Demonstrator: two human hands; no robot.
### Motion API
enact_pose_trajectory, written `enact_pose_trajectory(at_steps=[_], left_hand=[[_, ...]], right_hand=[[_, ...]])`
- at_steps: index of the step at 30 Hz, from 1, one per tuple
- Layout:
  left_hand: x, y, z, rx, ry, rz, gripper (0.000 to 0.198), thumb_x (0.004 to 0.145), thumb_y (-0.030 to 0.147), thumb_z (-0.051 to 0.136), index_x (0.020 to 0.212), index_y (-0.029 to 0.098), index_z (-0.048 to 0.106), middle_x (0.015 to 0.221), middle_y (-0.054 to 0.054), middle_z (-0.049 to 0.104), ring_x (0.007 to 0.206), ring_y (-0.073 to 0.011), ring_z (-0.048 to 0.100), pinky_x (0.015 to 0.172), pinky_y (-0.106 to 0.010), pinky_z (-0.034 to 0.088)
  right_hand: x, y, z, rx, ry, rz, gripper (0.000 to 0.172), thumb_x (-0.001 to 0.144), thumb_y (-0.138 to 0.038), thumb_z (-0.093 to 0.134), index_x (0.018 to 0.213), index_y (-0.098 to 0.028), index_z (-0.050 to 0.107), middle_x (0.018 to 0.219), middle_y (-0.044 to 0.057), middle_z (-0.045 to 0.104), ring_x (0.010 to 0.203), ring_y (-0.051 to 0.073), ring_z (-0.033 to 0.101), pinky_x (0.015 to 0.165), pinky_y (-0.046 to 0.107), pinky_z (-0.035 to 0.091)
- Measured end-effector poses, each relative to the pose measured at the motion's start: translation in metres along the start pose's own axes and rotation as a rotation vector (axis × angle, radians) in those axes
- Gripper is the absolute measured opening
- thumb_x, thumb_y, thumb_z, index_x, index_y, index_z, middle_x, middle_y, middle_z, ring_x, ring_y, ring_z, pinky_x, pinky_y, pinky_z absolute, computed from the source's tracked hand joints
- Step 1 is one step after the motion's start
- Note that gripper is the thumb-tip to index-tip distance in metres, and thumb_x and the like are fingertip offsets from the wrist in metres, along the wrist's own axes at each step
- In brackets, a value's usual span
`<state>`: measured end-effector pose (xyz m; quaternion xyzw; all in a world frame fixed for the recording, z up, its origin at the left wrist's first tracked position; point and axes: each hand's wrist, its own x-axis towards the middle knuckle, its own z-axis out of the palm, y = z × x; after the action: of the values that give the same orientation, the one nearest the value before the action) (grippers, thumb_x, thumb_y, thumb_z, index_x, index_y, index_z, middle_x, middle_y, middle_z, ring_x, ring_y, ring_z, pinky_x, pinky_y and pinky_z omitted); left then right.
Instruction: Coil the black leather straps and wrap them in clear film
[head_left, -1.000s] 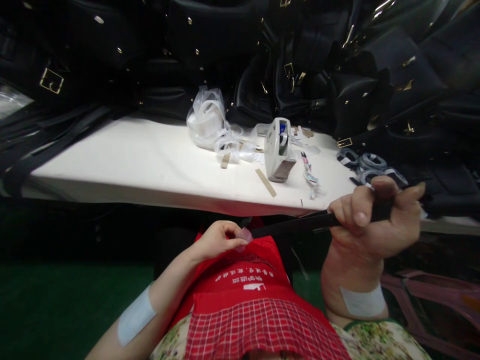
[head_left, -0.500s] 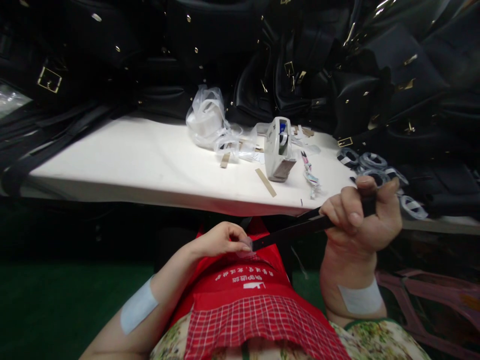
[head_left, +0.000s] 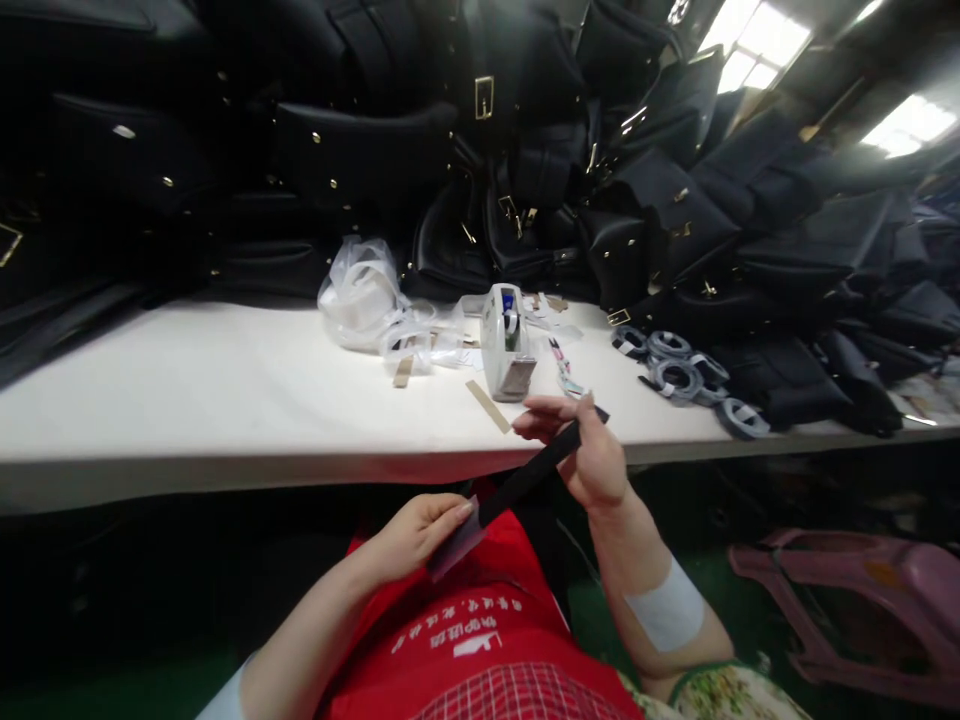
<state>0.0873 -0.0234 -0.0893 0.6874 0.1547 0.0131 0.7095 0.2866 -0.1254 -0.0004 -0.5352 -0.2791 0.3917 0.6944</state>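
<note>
A black strap (head_left: 525, 482) slants up to the right over my lap, in front of the table edge. My left hand (head_left: 424, 535) pinches its lower end, where a piece of clear plastic film (head_left: 463, 543) lies around or over the strap. Farther up, my right hand (head_left: 589, 455) grips the strap with the thumb on top, and a short end sticks out past the thumb. The fingers of this hand are partly hidden behind the strap.
A tape dispenser (head_left: 501, 345), a brown strip (head_left: 487, 406), small snips (head_left: 564, 368) and a plastic bag with a white roll (head_left: 360, 300) lie on the white table (head_left: 247, 400). Coiled straps (head_left: 675, 378) sit at right; black bags (head_left: 360, 150) pile behind. A pink stool (head_left: 795, 640) stands lower right.
My right hand has come left and nearer to my left hand, and its grip on the strap has changed. More film-covered strap shows at my left hand. The view has turned right and up.
</note>
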Motion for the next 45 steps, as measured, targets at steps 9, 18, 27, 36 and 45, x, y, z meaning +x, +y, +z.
enact_pose_trajectory(at_steps=[9,18,27,36,45], left_hand=[[0.016,0.030,0.017,0.054,0.214,0.066,0.043,0.093,0.049,0.043,0.072,0.016,0.060,0.064,0.000,0.059,0.059,-0.0135,0.050,0.058,-0.023,0.043],[0.007,0.015,0.000,0.307,0.294,0.100,0.044,0.092,0.050,0.046,0.066,0.018,0.061,0.061,0.000,0.058,0.059,-0.0142,0.051,0.058,-0.022,0.043],[0.018,0.021,0.019,0.266,0.289,0.112,0.037,0.093,0.044,0.043,0.075,0.018,0.062,0.067,-0.002,0.063,0.064,-0.0164,0.056,0.064,-0.025,0.046],[0.010,0.013,-0.004,0.323,0.246,0.033,0.041,0.093,0.047,0.045,0.063,0.020,0.051,0.053,0.004,0.047,0.050,-0.0114,0.044,0.051,-0.021,0.038],[0.035,0.028,0.030,0.269,0.276,0.172,0.039,0.095,0.045,0.039,0.073,0.018,0.057,0.067,-0.001,0.057,0.063,-0.0148,0.051,0.062,-0.025,0.042]], right_hand=[[-0.014,0.050,0.018,-0.065,-0.135,0.102,0.077,0.089,-0.075,0.025,0.107,-0.017,0.073,0.101,0.012,0.075,0.103,0.027,0.067,0.096,0.044,0.048],[-0.020,0.080,0.000,0.030,-0.015,0.115,0.050,0.087,-0.061,0.055,0.108,-0.019,0.071,0.092,0.009,0.075,0.090,0.023,0.070,0.086,0.040,0.053],[-0.033,0.073,0.011,-0.415,-0.315,-0.035,0.051,0.097,-0.057,0.037,0.120,-0.023,0.067,0.122,0.008,0.068,0.117,0.022,0.060,0.106,0.040,0.042],[-0.023,0.049,-0.038,-0.149,0.167,-0.145,0.045,0.096,-0.053,0.042,0.114,-0.022,0.069,0.114,0.008,0.071,0.115,0.025,0.060,0.107,0.045,0.039],[-0.036,0.056,0.008,-0.385,-0.251,-0.111,0.047,0.098,-0.052,0.039,0.130,-0.024,0.060,0.128,0.008,0.064,0.121,0.023,0.056,0.108,0.041,0.040]])
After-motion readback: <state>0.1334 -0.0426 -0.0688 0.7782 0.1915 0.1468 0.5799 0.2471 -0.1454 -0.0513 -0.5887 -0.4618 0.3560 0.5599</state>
